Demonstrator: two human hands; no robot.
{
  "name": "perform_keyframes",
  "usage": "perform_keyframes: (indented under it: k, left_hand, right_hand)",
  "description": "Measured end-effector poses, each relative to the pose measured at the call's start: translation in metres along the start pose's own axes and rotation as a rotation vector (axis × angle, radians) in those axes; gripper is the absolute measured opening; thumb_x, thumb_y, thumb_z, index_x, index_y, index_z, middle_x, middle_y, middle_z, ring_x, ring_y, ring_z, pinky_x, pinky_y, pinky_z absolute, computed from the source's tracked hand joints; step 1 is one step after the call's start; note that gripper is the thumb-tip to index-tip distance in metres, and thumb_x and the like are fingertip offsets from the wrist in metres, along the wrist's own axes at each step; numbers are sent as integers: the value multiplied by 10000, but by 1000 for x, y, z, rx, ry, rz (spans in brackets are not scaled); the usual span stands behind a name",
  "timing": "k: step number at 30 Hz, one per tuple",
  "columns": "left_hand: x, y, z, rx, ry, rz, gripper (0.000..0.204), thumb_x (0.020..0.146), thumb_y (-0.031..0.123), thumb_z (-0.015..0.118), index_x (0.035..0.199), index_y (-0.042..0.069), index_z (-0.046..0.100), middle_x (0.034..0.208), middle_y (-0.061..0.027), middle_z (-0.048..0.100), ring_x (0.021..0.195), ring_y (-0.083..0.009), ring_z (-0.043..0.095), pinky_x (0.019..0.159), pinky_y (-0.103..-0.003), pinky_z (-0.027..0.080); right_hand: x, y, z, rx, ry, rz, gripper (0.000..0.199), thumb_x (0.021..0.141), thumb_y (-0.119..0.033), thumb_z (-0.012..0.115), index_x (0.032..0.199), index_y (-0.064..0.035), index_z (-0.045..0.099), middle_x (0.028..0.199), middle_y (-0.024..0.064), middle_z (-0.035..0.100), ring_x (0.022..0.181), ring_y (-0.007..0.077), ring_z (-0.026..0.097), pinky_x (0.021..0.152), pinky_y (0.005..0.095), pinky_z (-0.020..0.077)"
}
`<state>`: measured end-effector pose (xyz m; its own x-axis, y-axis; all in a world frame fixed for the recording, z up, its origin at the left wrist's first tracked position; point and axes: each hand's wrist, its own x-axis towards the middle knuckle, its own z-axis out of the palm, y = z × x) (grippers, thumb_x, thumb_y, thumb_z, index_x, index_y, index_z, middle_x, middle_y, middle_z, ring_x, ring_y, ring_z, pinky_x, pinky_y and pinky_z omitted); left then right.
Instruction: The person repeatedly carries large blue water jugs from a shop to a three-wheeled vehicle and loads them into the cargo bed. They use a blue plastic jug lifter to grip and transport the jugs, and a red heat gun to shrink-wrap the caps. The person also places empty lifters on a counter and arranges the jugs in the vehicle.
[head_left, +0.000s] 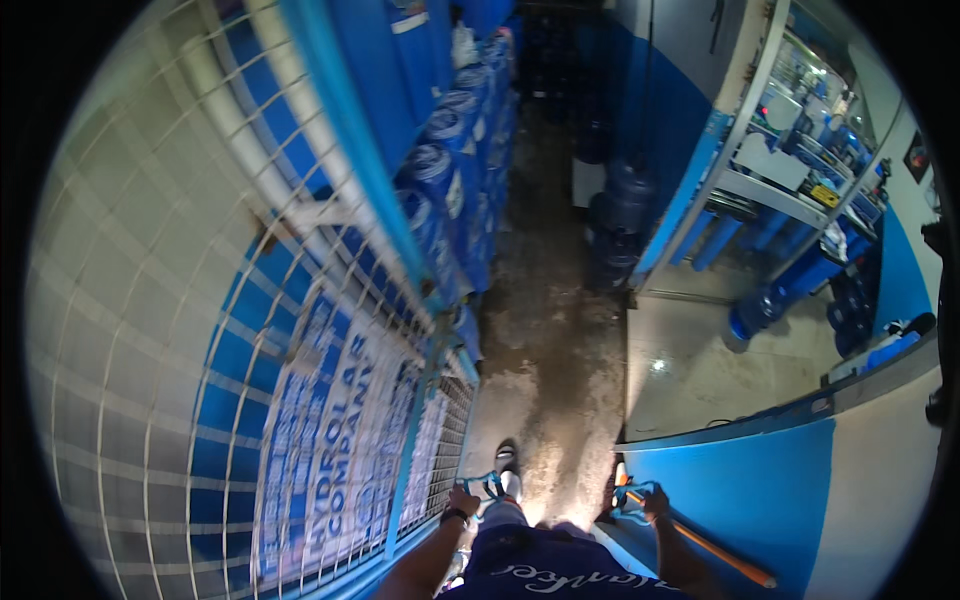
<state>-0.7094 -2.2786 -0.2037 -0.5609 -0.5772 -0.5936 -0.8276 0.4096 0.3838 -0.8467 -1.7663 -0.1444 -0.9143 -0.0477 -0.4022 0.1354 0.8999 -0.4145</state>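
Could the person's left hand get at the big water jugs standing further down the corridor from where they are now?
Probably not from here. The left hand is already closed on a light-blue handle, and the dark water jugs stand well down the wet floor. The passage itself looks open, so walking closer should do it.

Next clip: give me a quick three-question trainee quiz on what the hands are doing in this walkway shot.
1. True or false: both hands grip something blue.
2. What runs along the person's left side? A) a wire mesh fence B) a glass door C) a wooden shelf
3. Fill in: a long ____ stick lies by the right hand.

Key
1. True: the left hand and the right hand each close on a blue handle, left and right.
2. A: the wire mesh fence, with blue water jugs stacked further along that side.
3. Orange: the orange stick slants along the blue wall.
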Motion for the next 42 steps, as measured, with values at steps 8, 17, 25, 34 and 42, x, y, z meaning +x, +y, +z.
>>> perform_keyframes:
  k: [8, 17, 25, 34, 42]
  left_hand:
    - [178, 268, -104, 373, -310, 354, 700, 778, 207, 776, 1389, 35, 483, 1369, -252, 497, 1271, -426, 522, 1089, -444, 461]
    - [294, 466, -89, -150, -251, 626, 622, 747, 201, 814, 1289, 21, 568, 1345, -241, 547, 1213, -418, 518, 1055, -512, 411]
    - [295, 509, -37, 264, -10, 528, 557, 745, 219, 815, 1183, -57, 610, 1260, -282, 606, 1176, -425, 564, 1033, -515, 432]
    - [365, 718, 30, 808, -412, 562, 439, 782, 189, 712, 1151, -40, 645, 1150, -281, 681, 1135, -424, 644, 1009, -478, 493]
    - [373, 1057, 167, 1104, -598, 1036, 540, 772, 76, 609, 1293, -18, 502, 1325, -274, 540, 1233, -442, 546, 1056, -462, 450]
  right_hand:
    - [-46, -39, -9, 99, 37, 626, 781, 930, -146, 608, 1612, -209, 233, 1186, 257, 687, 1067, 414, 684, 857, 508, 553]
    - [81, -5, 34, 13, 73, 580, 773, 866, -415, 694, 1554, -250, 383, 1359, 197, 613, 1162, 375, 647, 905, 498, 538]
    - [305, -51, -156, 401, 171, 525, 715, 769, -51, 603, 1462, -192, 501, 977, 251, 711, 954, 430, 685, 788, 527, 531]
    - [391, -40, -273, 514, 680, 566, 762, 789, 46, 555, 1500, -209, 452, 1041, 227, 676, 990, 450, 615, 944, 524, 473]
    - [324, 15, -228, 667, 764, 1371, 738, 766, -35, 640, 1475, -181, 498, 1047, 256, 689, 982, 458, 657, 869, 513, 524]
